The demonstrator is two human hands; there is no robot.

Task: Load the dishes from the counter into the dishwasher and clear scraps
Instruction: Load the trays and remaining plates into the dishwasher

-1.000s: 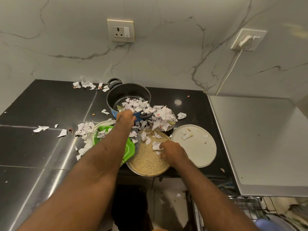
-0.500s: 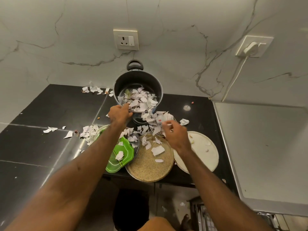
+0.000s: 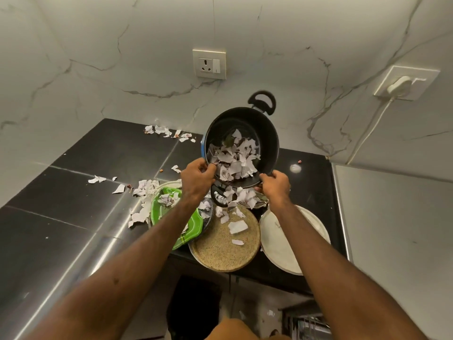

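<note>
Left hand, right hand — fingers clamped on tilted pot rim. Level it first — paper scraps sit near the lip

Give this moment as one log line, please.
left hand: grips pot rim | right hand: grips pot rim | pot: tilted over plates | paper scraps: in pot

Black counter: three plates, paper scraps.
</note>
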